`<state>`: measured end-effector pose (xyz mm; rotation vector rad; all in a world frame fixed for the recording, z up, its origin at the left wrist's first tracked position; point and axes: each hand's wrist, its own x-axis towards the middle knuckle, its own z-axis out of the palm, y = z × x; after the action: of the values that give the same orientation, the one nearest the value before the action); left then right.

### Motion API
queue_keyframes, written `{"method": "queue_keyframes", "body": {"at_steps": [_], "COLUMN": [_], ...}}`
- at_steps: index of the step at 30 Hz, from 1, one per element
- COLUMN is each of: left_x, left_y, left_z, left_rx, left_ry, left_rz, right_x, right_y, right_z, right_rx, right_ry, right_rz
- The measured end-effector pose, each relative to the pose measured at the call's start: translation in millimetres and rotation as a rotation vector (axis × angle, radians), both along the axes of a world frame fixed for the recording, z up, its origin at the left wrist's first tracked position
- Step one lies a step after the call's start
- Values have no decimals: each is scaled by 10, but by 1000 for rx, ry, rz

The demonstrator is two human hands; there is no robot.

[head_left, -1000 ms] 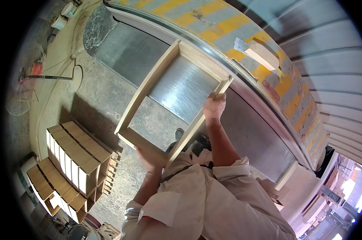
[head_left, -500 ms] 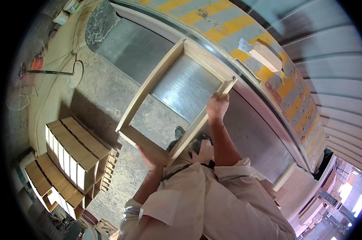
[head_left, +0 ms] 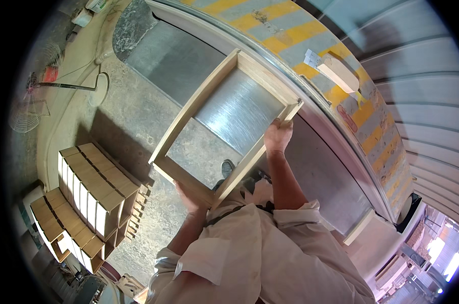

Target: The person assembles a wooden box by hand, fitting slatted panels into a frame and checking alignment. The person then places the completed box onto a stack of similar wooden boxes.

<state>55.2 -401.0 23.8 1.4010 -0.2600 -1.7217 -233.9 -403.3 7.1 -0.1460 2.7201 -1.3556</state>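
I hold a rectangular frame of pale wooden boards (head_left: 265, 81), like a drawer box with no bottom, tilted diagonally in front of my body. My left hand (head_left: 191, 197) is closed on its near end board, by the near corner; part of those fingers is hidden behind the wood. Nearer the far right corner, my right hand (head_left: 278, 137) grips the right long board, thumb up on the wood. Through the opening show a shiny metal surface (head_left: 234, 109), the floor and one of my shoes (head_left: 227, 167).
A machine bed with a yellow-and-grey striped edge (head_left: 285, 38) runs along the far right, a wooden block (head_left: 339, 73) lying on it. Stacked wooden drawer boxes (head_left: 100, 177) stand on a pallet at left. Behind them is a floor fan (head_left: 29, 86). A light strip (head_left: 358, 228) lies at right.
Both hands keep their grip on the wooden frame. The frame has shifted very slightly, and the whole view has turned a little.
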Motion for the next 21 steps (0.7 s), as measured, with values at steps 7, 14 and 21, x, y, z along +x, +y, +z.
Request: {"method": "queue_keyframes", "body": {"at_steps": [7, 14, 21], "left_x": [57, -11, 143], "left_y": [40, 59, 279], "left_z": [-105, -13, -343], "left_rx": [-33, -9, -69], "left_ry": [-6, -107, -143], "left_rz": [-9, -18, -10], "right_x": [-14, -42, -68], "right_y": [22, 73, 228], "right_z": [91, 22, 64], "right_rx": [2, -12, 7], "right_ry": [-178, -166, -189], "right_rz": [36, 41, 24]}}
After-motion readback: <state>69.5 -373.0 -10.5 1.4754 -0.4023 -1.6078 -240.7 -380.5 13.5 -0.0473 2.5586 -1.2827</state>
